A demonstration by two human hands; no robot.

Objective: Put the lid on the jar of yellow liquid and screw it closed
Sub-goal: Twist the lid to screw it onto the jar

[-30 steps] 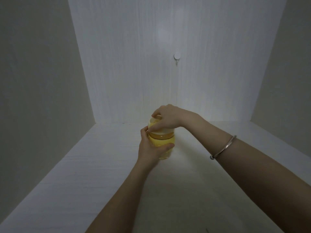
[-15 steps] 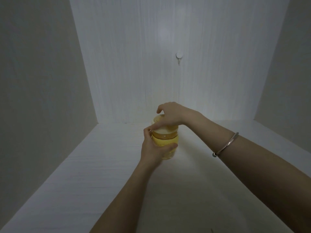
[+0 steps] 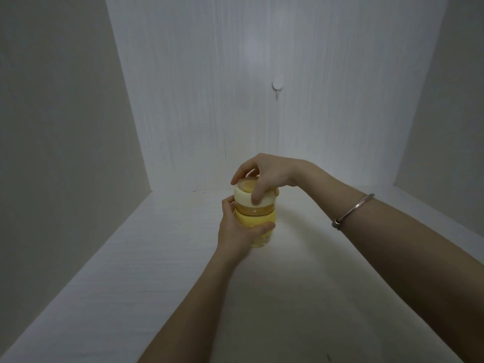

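Since half a second ago the right hand (image 3: 272,176) has turned on the lid (image 3: 245,196), its fingers (image 3: 258,195) now draped down the lid's front.

Left hand (image 3: 239,229) is wrapped tight round the jar (image 3: 258,221), which stands on the bench (image 3: 131,271) directly under the right fingers. Filled with yellow liquid, the jar likely feels hefty; its clear wall looks hard and smooth, perhaps breakable, so grasp the ribbed middle and pinch the lid's rim.
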